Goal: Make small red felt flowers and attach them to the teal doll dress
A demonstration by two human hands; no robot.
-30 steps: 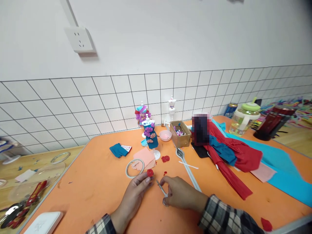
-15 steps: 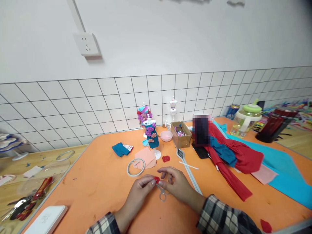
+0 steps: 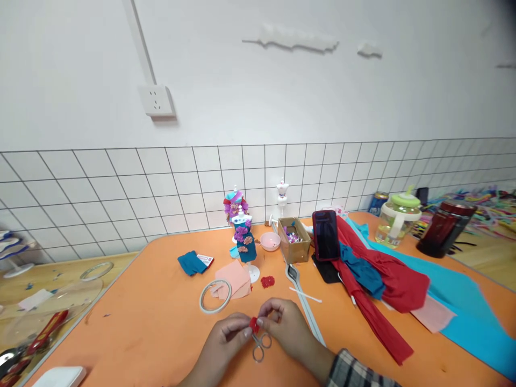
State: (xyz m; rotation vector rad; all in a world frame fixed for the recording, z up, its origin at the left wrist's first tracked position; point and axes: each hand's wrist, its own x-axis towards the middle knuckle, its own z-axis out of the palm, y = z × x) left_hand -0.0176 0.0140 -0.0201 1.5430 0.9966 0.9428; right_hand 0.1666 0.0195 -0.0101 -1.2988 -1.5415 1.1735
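A small red scrap of fabric (image 3: 253,324) is pinched between my two hands above the orange table. My left hand (image 3: 226,339) grips it from the left with thumb and forefinger. From the other side, my right hand (image 3: 286,328) holds it with thumb and fingertips, the fingers curled. Just below the scrap show the ring handles of small scissors (image 3: 258,353); their blades are hidden, and I cannot tell whether they lie on the table. Beyond the hands is a cluster of red bits (image 3: 267,281). A mini dress form (image 3: 245,248) wears a blue dress with purple and pink flowers.
A tape roll (image 3: 215,296) lies by peach fabric (image 3: 233,278). Further back are a pink bowl (image 3: 270,242), a cardboard box (image 3: 296,250) and a propped phone (image 3: 326,236). Red fabric (image 3: 403,282), a bottle (image 3: 397,217) and a dark red cup (image 3: 445,230) are rightward.
The view has tilted up, so the table appears lower. My right hand's raised fingers have curled in toward the red scrap. The scissors' handles show more fully.
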